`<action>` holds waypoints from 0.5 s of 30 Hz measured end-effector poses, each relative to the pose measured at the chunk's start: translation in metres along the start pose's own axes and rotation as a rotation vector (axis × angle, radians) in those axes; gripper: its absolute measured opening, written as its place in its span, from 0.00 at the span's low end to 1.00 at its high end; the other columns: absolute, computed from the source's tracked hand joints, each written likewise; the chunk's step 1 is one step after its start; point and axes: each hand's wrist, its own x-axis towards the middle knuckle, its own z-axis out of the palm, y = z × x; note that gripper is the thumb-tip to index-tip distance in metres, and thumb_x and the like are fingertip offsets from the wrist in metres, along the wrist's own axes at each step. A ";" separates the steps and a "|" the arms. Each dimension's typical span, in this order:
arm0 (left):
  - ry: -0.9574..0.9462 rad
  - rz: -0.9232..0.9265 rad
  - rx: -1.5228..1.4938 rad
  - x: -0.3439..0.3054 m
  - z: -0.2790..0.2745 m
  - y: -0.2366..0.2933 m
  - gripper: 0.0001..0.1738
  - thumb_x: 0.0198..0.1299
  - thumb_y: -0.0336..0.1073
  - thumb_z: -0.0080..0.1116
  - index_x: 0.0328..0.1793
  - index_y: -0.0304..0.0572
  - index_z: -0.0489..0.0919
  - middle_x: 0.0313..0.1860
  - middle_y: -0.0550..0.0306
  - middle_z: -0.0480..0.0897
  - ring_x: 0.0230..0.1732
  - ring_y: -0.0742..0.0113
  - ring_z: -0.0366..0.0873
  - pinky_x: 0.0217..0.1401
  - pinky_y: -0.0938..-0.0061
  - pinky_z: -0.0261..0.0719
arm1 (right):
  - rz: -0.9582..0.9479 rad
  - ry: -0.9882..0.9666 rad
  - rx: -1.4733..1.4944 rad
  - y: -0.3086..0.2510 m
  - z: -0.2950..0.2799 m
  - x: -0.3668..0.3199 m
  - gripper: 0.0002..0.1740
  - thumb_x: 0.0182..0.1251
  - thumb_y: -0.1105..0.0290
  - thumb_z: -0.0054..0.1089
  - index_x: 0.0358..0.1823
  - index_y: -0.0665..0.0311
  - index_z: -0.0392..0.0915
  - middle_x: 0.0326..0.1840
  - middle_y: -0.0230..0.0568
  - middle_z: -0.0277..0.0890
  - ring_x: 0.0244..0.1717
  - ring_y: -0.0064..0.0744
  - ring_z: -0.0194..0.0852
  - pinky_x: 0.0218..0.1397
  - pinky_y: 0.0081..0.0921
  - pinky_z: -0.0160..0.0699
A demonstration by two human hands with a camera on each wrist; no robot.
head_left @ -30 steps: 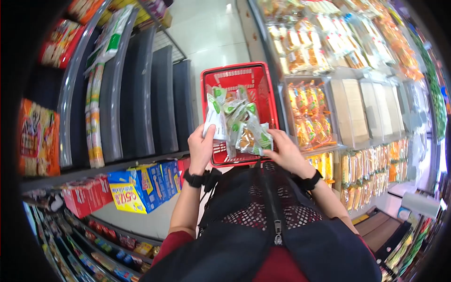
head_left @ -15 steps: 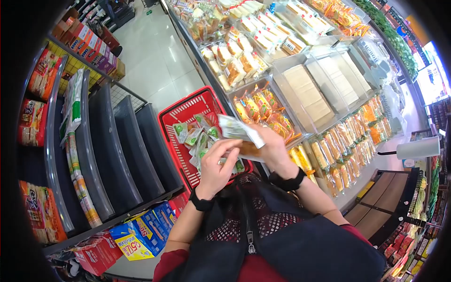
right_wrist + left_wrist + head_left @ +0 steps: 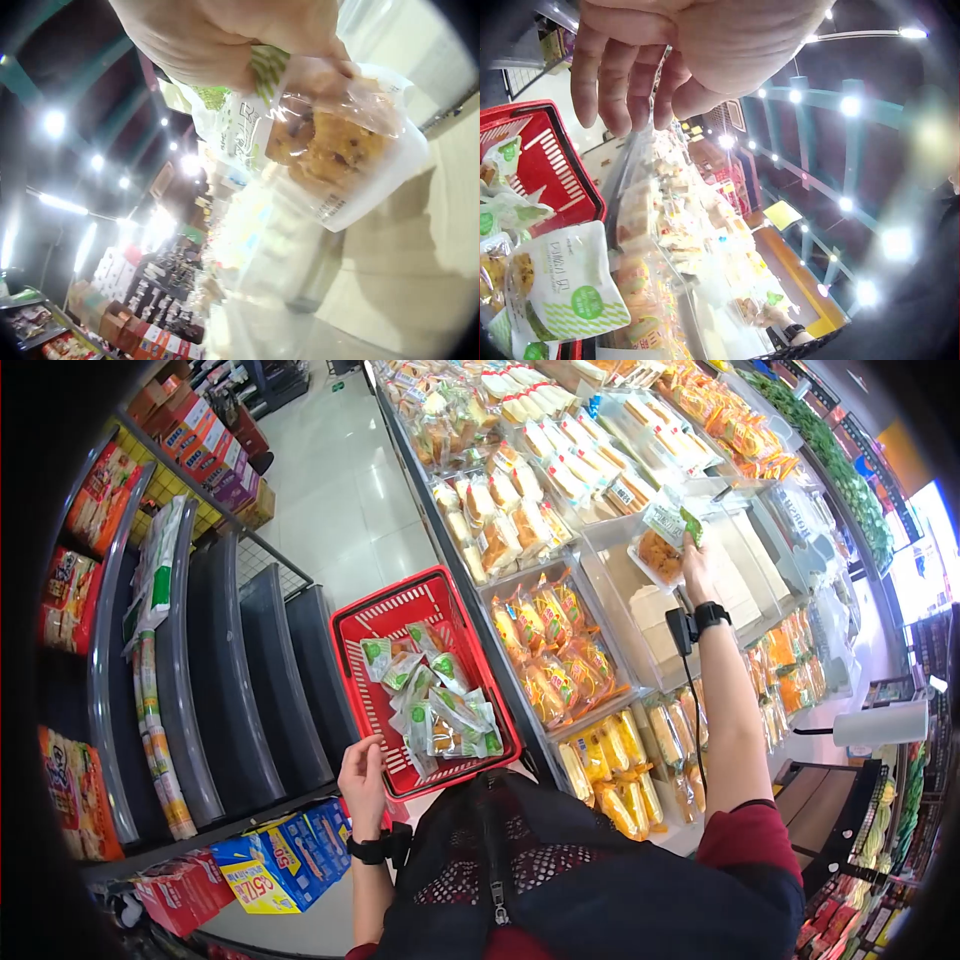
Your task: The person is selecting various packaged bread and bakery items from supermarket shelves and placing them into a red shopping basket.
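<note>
My right hand [image 3: 697,573] is stretched out over the clear display bins and grips the top of a bagged bread [image 3: 660,550]. In the right wrist view that bag [image 3: 330,150] shows a browned, speckled bread through its clear window, with green stripes near the fingers. Below it lies the pale wooden base of a bin [image 3: 645,615]. My left hand [image 3: 362,775] hangs beside the near left corner of the red shopping basket [image 3: 385,780], holding nothing; its fingers [image 3: 615,90] are loosely bent in the left wrist view. Several white-and-green bread bags [image 3: 440,705] are heaped in the basket.
Bins of packed buns [image 3: 550,650] and sandwiches [image 3: 510,500] adjoin the basket on the right. Dark tiered shelves [image 3: 270,670] stand at the left, with blue and yellow boxes [image 3: 280,865] below. A tiled aisle [image 3: 340,490] runs ahead. A white roll [image 3: 880,722] juts out at the right.
Both hands were at the bags in the basket, then together on one bag. The right hand has carried that bag rightward over the bins; the left has let go and drawn back left.
</note>
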 end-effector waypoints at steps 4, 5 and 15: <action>0.009 -0.026 0.051 -0.008 -0.005 -0.015 0.11 0.69 0.35 0.51 0.51 0.37 0.79 0.40 0.64 0.79 0.38 0.79 0.77 0.39 0.82 0.78 | 0.005 0.173 -0.011 0.023 0.025 0.001 0.23 0.71 0.55 0.52 0.47 0.72 0.78 0.37 0.48 0.80 0.39 0.36 0.76 0.46 0.34 0.72; 0.006 -0.016 0.074 -0.010 -0.004 -0.016 0.12 0.69 0.35 0.51 0.51 0.37 0.79 0.40 0.64 0.79 0.38 0.78 0.77 0.40 0.81 0.78 | 0.012 0.189 -0.093 0.026 0.028 0.001 0.24 0.70 0.54 0.52 0.49 0.73 0.77 0.40 0.56 0.80 0.43 0.43 0.78 0.49 0.37 0.71; -0.066 -0.049 0.128 -0.012 0.006 -0.026 0.10 0.66 0.32 0.53 0.49 0.35 0.79 0.41 0.59 0.77 0.38 0.75 0.78 0.42 0.80 0.75 | -0.326 -0.029 -0.698 0.023 -0.016 -0.040 0.30 0.61 0.50 0.59 0.52 0.69 0.71 0.47 0.60 0.77 0.46 0.53 0.78 0.47 0.42 0.77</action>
